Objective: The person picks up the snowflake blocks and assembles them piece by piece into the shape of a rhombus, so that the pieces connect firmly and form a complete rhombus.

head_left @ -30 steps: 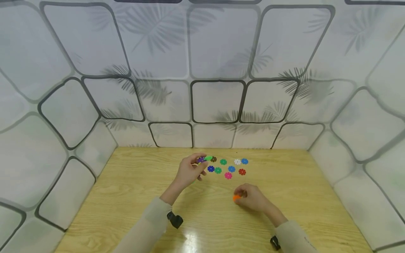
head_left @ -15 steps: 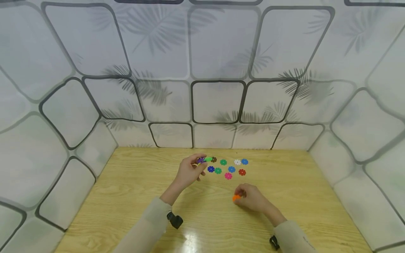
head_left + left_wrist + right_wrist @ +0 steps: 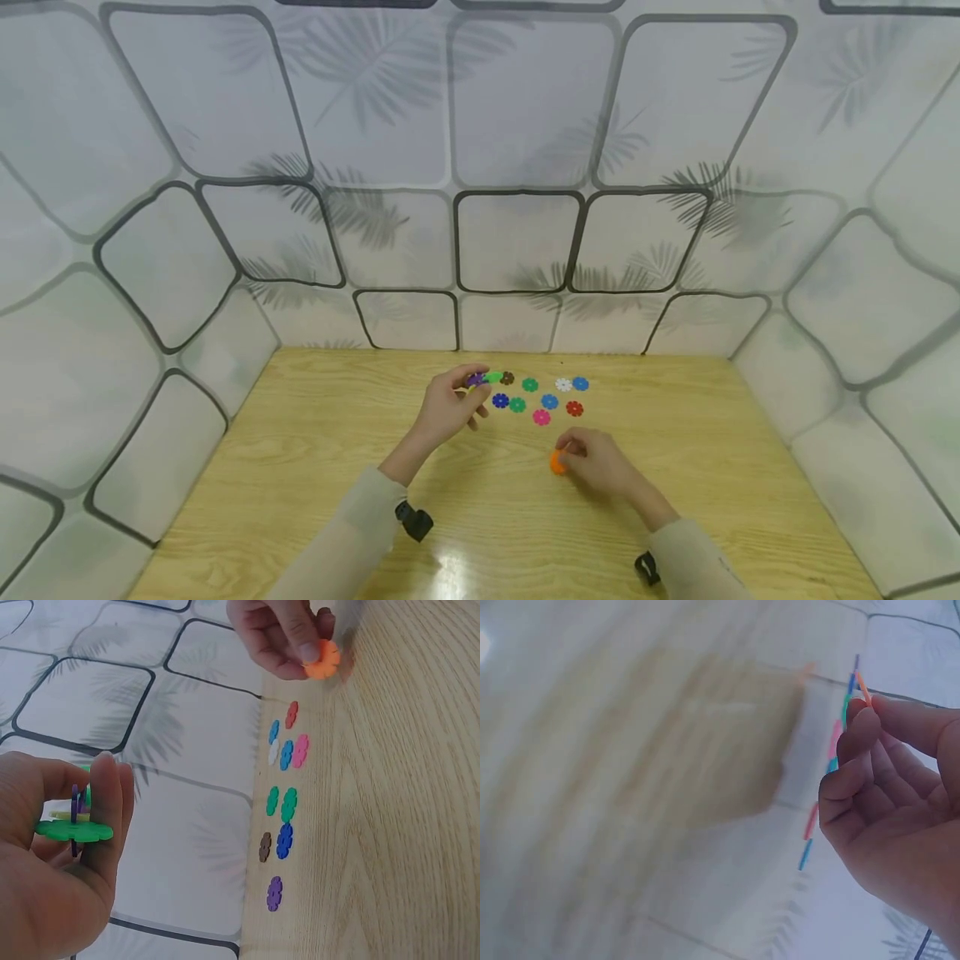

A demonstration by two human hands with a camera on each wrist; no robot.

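My left hand point(image 3: 446, 410) holds a small cluster of interlocked notched flower discs above the table. In the left wrist view a green disc point(image 3: 75, 831) lies across an upright purple disc point(image 3: 74, 796), with a bit of yellow between them; fingers partly hide the cluster. Lower and to the right, my right hand point(image 3: 600, 465) pinches an orange flower disc point(image 3: 558, 462) between thumb and fingers, above the table. The right wrist view shows that orange disc point(image 3: 864, 689) edge-on at the fingertips. The two hands are apart.
Loose discs lie flat on the wooden table point(image 3: 315, 467) beyond the hands: brown point(image 3: 507, 378), dark blue point(image 3: 500, 401), pink point(image 3: 542, 417), red point(image 3: 574, 408), white point(image 3: 563, 384), plus green and light blue ones. A purple one point(image 3: 274, 893) also lies there. Patterned walls enclose the table.
My right hand has shifted slightly forward, and the orange disc now shows more of its face. My left hand stays almost still with its cluster.
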